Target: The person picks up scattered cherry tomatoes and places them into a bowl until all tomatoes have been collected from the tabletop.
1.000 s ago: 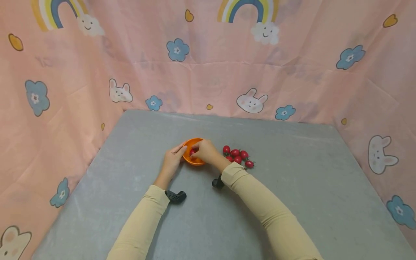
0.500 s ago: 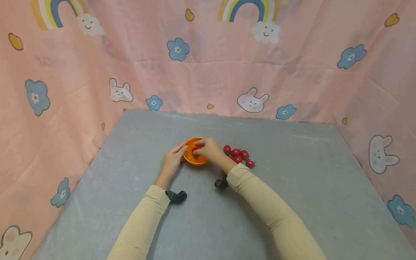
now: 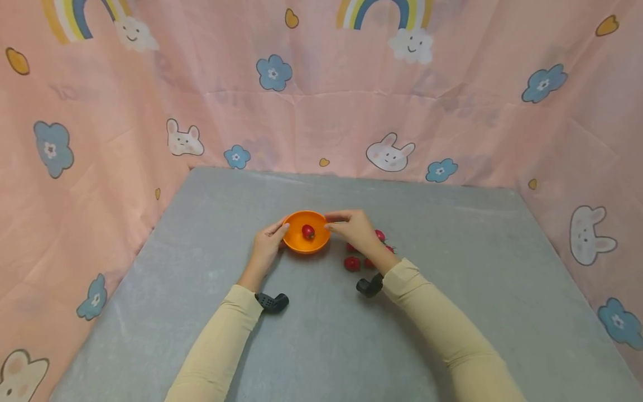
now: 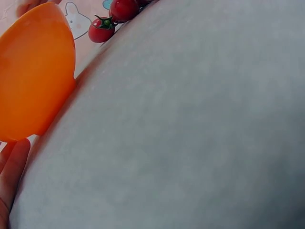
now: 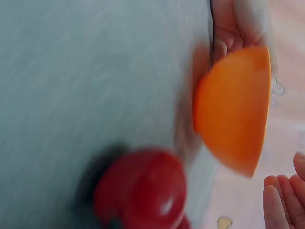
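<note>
Moving cherry tomatoes into the orange bowl [image 3: 306, 240] mid-table, one tomato [image 3: 308, 231] inside, left hand [image 3: 268, 248] steadying the rim, right hand [image 3: 354, 226] empty, fingers relaxed; next probably pinching a loose tomato [image 3: 351, 263] beside it.

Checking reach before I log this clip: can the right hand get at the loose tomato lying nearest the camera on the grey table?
Probably yes. The right hand hovers empty beside the orange bowl, and the loose tomato lies on the open table just below the wrist, nothing covering it.
</note>
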{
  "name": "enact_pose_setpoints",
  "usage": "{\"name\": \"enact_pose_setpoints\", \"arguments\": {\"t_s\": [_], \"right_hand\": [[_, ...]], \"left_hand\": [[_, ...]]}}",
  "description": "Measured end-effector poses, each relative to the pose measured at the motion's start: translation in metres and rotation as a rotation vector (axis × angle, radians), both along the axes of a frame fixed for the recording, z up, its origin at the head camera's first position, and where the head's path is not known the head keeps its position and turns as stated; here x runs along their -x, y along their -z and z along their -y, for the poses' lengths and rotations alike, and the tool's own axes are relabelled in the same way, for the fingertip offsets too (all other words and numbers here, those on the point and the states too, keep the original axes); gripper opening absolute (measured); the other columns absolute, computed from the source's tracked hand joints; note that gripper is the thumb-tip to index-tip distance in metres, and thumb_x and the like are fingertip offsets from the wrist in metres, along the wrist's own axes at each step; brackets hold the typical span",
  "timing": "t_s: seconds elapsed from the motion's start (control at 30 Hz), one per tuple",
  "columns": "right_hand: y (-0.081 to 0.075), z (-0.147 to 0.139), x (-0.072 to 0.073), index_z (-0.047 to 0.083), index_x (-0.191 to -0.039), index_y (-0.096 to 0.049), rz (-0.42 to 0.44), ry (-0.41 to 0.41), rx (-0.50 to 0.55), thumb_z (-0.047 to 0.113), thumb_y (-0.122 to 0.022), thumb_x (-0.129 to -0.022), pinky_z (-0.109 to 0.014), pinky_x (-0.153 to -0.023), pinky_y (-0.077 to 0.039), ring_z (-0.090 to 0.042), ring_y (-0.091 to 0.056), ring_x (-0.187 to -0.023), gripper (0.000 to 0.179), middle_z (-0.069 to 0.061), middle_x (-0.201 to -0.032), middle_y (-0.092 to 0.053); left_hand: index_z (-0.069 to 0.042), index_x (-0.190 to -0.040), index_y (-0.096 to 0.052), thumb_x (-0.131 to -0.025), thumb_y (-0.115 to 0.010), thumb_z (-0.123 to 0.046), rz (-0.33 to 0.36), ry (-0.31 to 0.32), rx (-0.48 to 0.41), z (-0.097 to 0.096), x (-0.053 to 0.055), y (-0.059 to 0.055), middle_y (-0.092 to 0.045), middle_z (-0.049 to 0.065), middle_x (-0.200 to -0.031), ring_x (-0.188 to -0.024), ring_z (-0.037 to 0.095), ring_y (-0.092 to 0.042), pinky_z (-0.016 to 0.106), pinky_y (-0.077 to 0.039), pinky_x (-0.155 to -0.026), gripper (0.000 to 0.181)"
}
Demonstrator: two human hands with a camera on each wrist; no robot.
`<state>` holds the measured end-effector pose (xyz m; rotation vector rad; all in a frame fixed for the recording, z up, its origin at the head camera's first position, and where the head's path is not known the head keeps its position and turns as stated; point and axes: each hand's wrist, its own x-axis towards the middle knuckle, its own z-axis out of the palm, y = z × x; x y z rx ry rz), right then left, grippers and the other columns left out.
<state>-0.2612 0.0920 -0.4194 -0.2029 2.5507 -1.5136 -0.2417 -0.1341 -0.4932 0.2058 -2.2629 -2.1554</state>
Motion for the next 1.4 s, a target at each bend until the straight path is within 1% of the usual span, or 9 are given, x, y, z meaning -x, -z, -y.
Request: {"name": "enact_pose_setpoints", "arguments": {"t_s": [0.17,0.27,0.43,0.6,0.8,0.97,1.1,1.2,1.4], "right_hand": [[0.003,-0.022,-0.001,0.007,-0.119,-0.073,-0.019,0.032,0.042,0.024,-0.077,-0.087,-0.03,-0.087,-0.059,-0.019,-0.069,-0.099,0.036,-0.009,-0.118,-0.074],[0.005,-0.032,-0.003,0.005,-0.118,-0.073,-0.027,0.046,0.071,0.023,-0.077,-0.087,-0.026,-0.087,-0.058,-0.016,-0.071,-0.096,0.036,-0.011,-0.116,-0.074],[0.006,-0.046,-0.007,0.006,-0.116,-0.074,-0.031,0.08,0.076,0.023,-0.076,-0.087,-0.035,-0.099,-0.053,-0.019,-0.068,-0.107,0.034,-0.012,-0.114,-0.074],[0.004,-0.057,-0.01,0.005,-0.117,-0.073,-0.04,0.097,0.054,0.021,-0.074,-0.088,-0.045,-0.108,-0.046,-0.027,-0.061,-0.119,0.033,-0.015,-0.117,-0.073],[0.002,-0.071,-0.01,0.006,-0.122,-0.071,-0.013,0.141,0.045,0.026,-0.072,-0.09,-0.045,-0.106,-0.046,-0.027,-0.058,-0.124,0.037,-0.013,-0.124,-0.071],[0.006,-0.083,-0.009,0.007,-0.123,-0.071,0.01,0.175,0.013,0.026,-0.071,-0.091,-0.032,-0.088,-0.048,-0.024,-0.056,-0.119,0.037,-0.011,-0.126,-0.07],[0.01,-0.092,-0.009,0.004,-0.125,-0.069,0.012,0.173,0.017,0.027,-0.07,-0.092,-0.035,-0.092,-0.049,-0.026,-0.055,-0.121,0.04,-0.014,-0.128,-0.068],[0.014,-0.1,-0.009,0.004,-0.126,-0.068,0.018,0.173,0.024,0.028,-0.069,-0.093,-0.041,-0.104,-0.045,-0.027,-0.052,-0.128,0.041,-0.015,-0.131,-0.067],[0.022,-0.11,-0.009,0.005,-0.128,-0.066,0.055,0.176,0.005,0.027,-0.066,-0.094,-0.045,-0.105,-0.044,-0.03,-0.051,-0.129,0.04,-0.014,-0.135,-0.064]], "left_hand": [[-0.012,-0.138,-0.06,-0.1,-0.061,-0.029,-0.002,-0.013,-0.001,0.0,0.002,0.0,-0.058,0.009,-0.143,-0.11,0.016,-0.059,0.012,-0.052,-0.072,0.042],[-0.013,-0.138,-0.06,-0.1,-0.061,-0.029,0.005,-0.008,-0.004,0.0,0.002,0.001,-0.058,0.008,-0.144,-0.112,0.016,-0.059,0.012,-0.053,-0.073,0.042],[-0.014,-0.139,-0.06,-0.1,-0.061,-0.031,0.009,0.004,-0.007,-0.001,0.001,0.0,-0.058,0.007,-0.144,-0.118,0.02,-0.058,0.012,-0.053,-0.075,0.043],[-0.012,-0.139,-0.06,-0.1,-0.061,-0.029,0.007,0.0,-0.017,-0.001,0.001,-0.001,-0.058,0.008,-0.144,-0.116,0.019,-0.059,0.012,-0.053,-0.075,0.043],[-0.014,-0.139,-0.06,-0.1,-0.061,-0.031,0.01,-0.001,-0.01,0.0,0.0,-0.001,-0.059,0.007,-0.143,-0.114,0.017,-0.059,0.012,-0.053,-0.074,0.043],[-0.014,-0.138,-0.06,-0.1,-0.061,-0.03,0.015,-0.004,-0.02,-0.001,0.0,-0.001,-0.06,0.006,-0.142,-0.112,0.016,-0.059,0.012,-0.054,-0.075,0.042],[-0.013,-0.138,-0.061,-0.1,-0.061,-0.03,0.018,-0.009,-0.016,-0.001,0.0,-0.002,-0.06,0.007,-0.142,-0.11,0.016,-0.061,0.012,-0.054,-0.075,0.042],[-0.013,-0.138,-0.06,-0.1,-0.06,-0.029,0.019,-0.008,-0.015,-0.002,0.0,-0.003,-0.06,0.007,-0.141,-0.111,0.016,-0.061,0.012,-0.054,-0.075,0.042],[-0.013,-0.138,-0.06,-0.099,-0.061,-0.029,0.027,-0.005,-0.036,-0.001,0.002,-0.002,-0.06,0.007,-0.142,-0.117,0.018,-0.06,0.012,-0.055,-0.076,0.042]]}}
